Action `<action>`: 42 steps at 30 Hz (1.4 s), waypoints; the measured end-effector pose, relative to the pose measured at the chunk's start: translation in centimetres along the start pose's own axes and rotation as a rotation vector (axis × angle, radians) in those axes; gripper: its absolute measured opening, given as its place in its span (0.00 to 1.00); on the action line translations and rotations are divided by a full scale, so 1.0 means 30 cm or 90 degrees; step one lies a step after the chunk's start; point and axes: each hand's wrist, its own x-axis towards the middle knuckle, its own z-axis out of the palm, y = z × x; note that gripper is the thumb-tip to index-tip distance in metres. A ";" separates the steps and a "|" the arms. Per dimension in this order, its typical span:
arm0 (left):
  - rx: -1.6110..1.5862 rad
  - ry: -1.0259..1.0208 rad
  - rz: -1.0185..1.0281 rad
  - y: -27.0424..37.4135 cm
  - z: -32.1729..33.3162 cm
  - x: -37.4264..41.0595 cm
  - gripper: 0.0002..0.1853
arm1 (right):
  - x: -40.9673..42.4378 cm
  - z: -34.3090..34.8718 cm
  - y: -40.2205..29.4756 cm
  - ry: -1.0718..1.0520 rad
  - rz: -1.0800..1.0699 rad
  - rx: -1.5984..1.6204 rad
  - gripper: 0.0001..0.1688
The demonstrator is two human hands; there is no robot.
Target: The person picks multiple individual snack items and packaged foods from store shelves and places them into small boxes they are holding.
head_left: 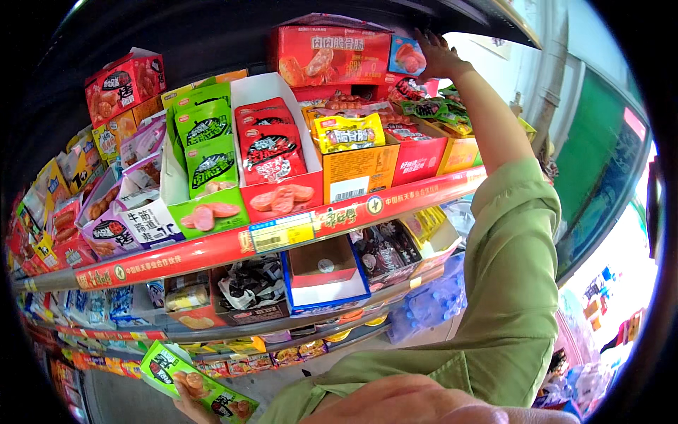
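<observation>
My left hand holds a green snack carton low in front of me, at the bottom left of the view. Up at the right end of the top shelf, my right hand reaches with spread fingers to a small blue-fronted box side; whether it grips it cannot be told. That side adjoins a large red sausage carton. Below stand open display boxes with green snack packets, red snack packets and a yellow packet on top of others.
A red shelf-edge strip with a yellow price tag runs across. Lower shelves hold a blue-rimmed box, dark packets and noodle packs. Shrink-wrapped bottles stand at the lower right. A dark panel edge overhangs the top shelf.
</observation>
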 end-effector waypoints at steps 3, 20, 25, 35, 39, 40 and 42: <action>0.055 0.078 0.008 -0.007 0.050 -0.103 0.24 | 0.052 0.073 -0.014 0.046 -0.042 -0.028 0.76; 0.137 0.007 -0.162 -0.080 0.186 -0.154 0.27 | -0.236 -0.083 0.254 0.444 -0.174 -0.097 0.40; 0.209 -0.185 -0.283 -0.078 0.172 -0.031 0.26 | -0.642 -0.227 0.228 0.459 -0.184 -0.093 0.38; 0.258 -0.655 -0.402 0.028 0.277 0.132 0.18 | -1.471 -0.492 -0.103 0.471 -0.164 -0.075 0.37; 0.141 -0.736 -0.609 -0.023 0.330 0.071 0.16 | -1.719 -0.546 -0.294 0.407 -0.175 -0.009 0.36; 0.114 -0.755 -0.654 -0.024 0.347 0.048 0.18 | -1.775 -0.568 -0.343 0.382 -0.174 0.011 0.34; 0.160 -0.803 -0.637 -0.039 0.385 0.011 0.23 | -1.861 -0.611 -0.419 0.351 -0.183 0.060 0.30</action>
